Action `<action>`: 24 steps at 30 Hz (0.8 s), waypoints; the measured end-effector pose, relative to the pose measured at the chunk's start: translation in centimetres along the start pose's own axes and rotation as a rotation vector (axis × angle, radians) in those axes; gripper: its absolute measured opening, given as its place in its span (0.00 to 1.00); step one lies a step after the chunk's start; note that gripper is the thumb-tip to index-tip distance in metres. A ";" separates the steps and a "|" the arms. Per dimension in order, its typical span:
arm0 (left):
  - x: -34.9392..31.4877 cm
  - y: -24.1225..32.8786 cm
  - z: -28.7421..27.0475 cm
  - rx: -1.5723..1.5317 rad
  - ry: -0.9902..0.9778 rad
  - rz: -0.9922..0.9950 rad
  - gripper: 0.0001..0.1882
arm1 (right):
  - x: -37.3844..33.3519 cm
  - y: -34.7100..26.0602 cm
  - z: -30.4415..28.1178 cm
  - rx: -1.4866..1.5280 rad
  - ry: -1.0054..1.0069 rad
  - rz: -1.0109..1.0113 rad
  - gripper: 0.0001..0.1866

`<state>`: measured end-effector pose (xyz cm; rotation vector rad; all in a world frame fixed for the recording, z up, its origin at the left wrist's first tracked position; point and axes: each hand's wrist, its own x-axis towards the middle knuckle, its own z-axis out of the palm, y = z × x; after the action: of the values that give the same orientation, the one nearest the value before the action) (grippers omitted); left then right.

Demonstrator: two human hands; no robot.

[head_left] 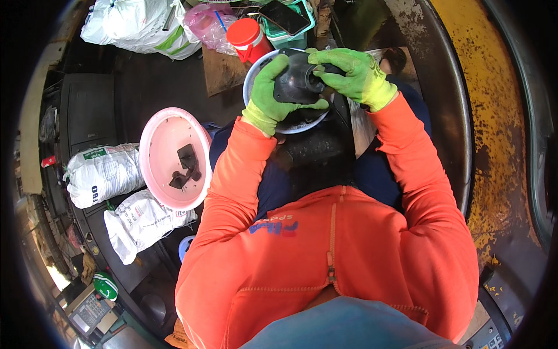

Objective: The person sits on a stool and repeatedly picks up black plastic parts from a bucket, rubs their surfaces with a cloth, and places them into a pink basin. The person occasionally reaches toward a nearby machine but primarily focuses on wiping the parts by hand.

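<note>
My left hand (268, 96), in a green glove, grips a black moulded part (293, 81) with a flat flange and a round raised opening. My right hand (354, 75), gloved the same, is closed at that opening. A short dark piece shows between its fingers, but I cannot tell whether it is a tool or a bit of the part. Below the part sits a light blue basin (251, 81), mostly hidden by my hands. To the left, a pink basin (150, 139) holds a few dark pieces (187, 157).
White sacks (104, 174) lie left of the pink basin. At the back are white plastic bags (136, 26), a red jug with a white band (247, 36), and a phone (285, 16) on a teal basket (290, 39). A worn yellow machine edge (494, 139) curves along the right.
</note>
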<state>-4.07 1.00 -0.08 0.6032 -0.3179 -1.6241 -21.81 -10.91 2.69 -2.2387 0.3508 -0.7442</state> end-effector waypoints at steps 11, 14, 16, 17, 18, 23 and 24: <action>0.3 1.8 -0.3 -0.086 -0.062 0.193 0.38 | 0.3 -0.3 0.0 -0.106 0.121 -0.166 0.13; -0.1 1.6 0.3 -0.049 -0.031 0.197 0.38 | 0.2 0.0 0.4 -0.145 0.092 -0.177 0.14; -0.4 1.6 0.5 -0.044 -0.009 0.218 0.38 | 0.1 0.1 0.7 -0.156 0.070 -0.163 0.15; -0.4 1.6 0.6 -0.052 0.001 0.227 0.38 | 0.1 0.1 0.8 -0.156 0.066 -0.155 0.15; -0.5 1.6 0.6 -0.059 0.012 0.234 0.38 | 0.1 0.0 1.0 -0.156 0.055 -0.147 0.15; -0.5 1.9 0.3 -0.006 -0.037 0.323 0.41 | -0.1 -0.4 2.2 -0.110 0.090 -0.141 0.16; -0.4 1.9 0.2 0.000 -0.052 0.331 0.42 | -0.2 -0.5 2.4 -0.096 0.092 -0.123 0.16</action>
<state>-2.57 1.09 1.19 0.4807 -0.4328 -1.3229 -20.51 -9.10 1.60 -2.3380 0.3010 -0.9147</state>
